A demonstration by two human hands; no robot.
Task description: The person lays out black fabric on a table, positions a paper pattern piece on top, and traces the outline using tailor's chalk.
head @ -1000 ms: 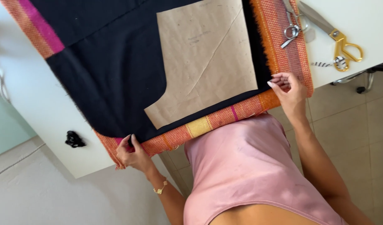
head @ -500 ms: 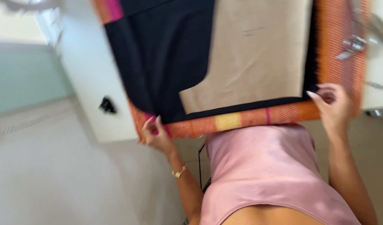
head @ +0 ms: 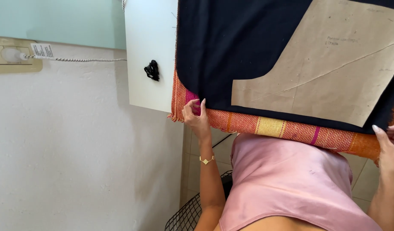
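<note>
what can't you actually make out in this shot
- Right hand: cut off by the head view's right edge, so its grip on the orange woven border is unclear.
- Left hand: fingertips tucked behind the fabric corner.
- Brown paper pattern: top cropped, markings too small.
- Small black object on the white table: unidentifiable.

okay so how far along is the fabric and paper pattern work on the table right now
Done: the dark fabric lies spread on the white table with the brown paper pattern flat on top. In hand: the left hand pinches the striped orange border at the near corner, and the right hand grips the same edge farther along. Left: no cuts show around the pattern, and no pins can be made out.
</note>
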